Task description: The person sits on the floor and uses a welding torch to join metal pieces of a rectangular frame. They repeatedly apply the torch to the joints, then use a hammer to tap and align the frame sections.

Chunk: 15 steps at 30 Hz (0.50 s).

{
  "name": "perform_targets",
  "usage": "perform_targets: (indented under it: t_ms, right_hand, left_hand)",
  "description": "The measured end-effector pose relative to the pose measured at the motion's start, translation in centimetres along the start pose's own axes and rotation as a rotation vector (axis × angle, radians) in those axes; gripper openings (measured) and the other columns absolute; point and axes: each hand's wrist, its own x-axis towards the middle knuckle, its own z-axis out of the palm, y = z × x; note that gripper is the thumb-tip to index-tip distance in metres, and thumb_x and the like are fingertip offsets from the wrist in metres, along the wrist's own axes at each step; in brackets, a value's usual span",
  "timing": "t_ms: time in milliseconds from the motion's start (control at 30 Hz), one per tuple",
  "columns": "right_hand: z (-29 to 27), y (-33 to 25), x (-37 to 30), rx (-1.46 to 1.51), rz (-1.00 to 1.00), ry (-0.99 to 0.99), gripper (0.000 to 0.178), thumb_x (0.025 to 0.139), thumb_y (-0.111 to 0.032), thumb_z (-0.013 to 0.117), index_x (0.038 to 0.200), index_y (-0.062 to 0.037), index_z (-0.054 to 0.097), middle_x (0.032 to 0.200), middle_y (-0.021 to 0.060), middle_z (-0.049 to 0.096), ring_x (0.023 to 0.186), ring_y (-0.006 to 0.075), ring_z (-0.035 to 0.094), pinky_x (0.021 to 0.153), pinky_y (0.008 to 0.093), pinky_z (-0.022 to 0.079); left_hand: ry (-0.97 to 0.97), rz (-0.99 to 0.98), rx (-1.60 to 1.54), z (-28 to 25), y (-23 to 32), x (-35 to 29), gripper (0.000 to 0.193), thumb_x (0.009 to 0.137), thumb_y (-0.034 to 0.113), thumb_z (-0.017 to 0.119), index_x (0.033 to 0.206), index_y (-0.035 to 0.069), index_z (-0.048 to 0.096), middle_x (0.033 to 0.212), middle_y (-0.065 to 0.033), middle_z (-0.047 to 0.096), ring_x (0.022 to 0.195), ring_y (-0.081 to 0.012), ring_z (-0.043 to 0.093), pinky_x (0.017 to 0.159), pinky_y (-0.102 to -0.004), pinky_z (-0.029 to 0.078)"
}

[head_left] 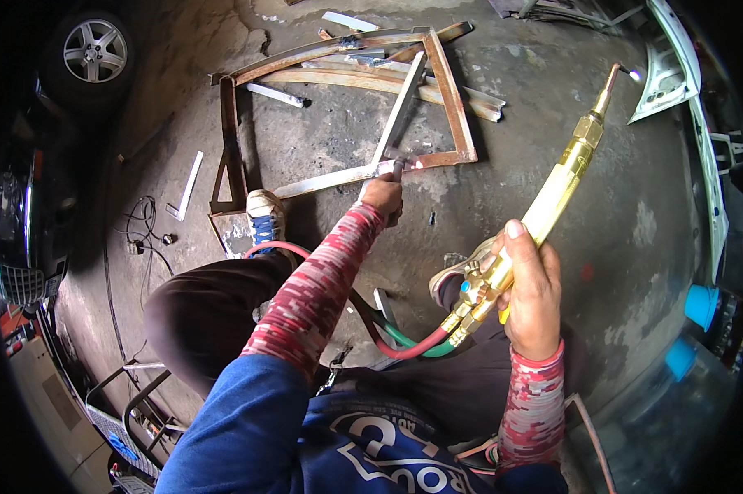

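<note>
My right hand (532, 288) is closed around a brass gas torch (552, 193), held up at the right with its nozzle pointing away. A small bright flame shows at its tip. Red and green hoses (425, 346) run from its valves across my lap. My left hand (382, 198) grips a hammer (398, 167), its head blurred at the near bar of a rusty metal frame (454, 99). Beside the hammer head, a spot on that bar glows pinkish. A lighter metal bar (400, 107) slants across inside the frame. My left shoe (266, 216) is against the frame's near-left corner.
Loose metal strips (371, 78) lie under the frame's far side, and an angled white strip (188, 185) lies left. A black cable (143, 226) coils nearby. A car wheel (95, 51) stands far left, a pale car panel (668, 62) far right, blue containers (701, 307) at right.
</note>
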Motion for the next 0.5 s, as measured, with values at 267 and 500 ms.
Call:
perform_targets:
  t_ms: [267,500]
  right_hand:
    - [0.3,-0.3,-0.7,0.136,0.039,0.043,0.025,0.095,-0.027,0.062,0.098,-0.0032,0.054,0.085,0.0035,0.056,0.072,0.0089,0.054,0.066,0.0250,0.045]
    - [0.4,-0.3,-0.7,0.100,0.044,0.016,0.026,0.095,-0.027,0.063,0.098,-0.0022,0.054,0.085,0.0044,0.056,0.071,0.0092,0.054,0.065,0.0256,0.047]
  left_hand:
    - [0.431,0.203,0.361,-1.0,-2.1,-2.7,0.044,0.089,0.014,0.045,0.133,0.010,0.043,0.068,-0.0133,0.058,0.049,-0.0242,0.058,0.040,-0.0426,0.045]
    - [0.313,0.317,0.059,-5.3,-2.5,-1.5,0.044,0.095,0.016,0.045,0.139,0.015,0.042,0.062,-0.0030,0.048,0.041,-0.0120,0.043,0.034,-0.0300,0.034]
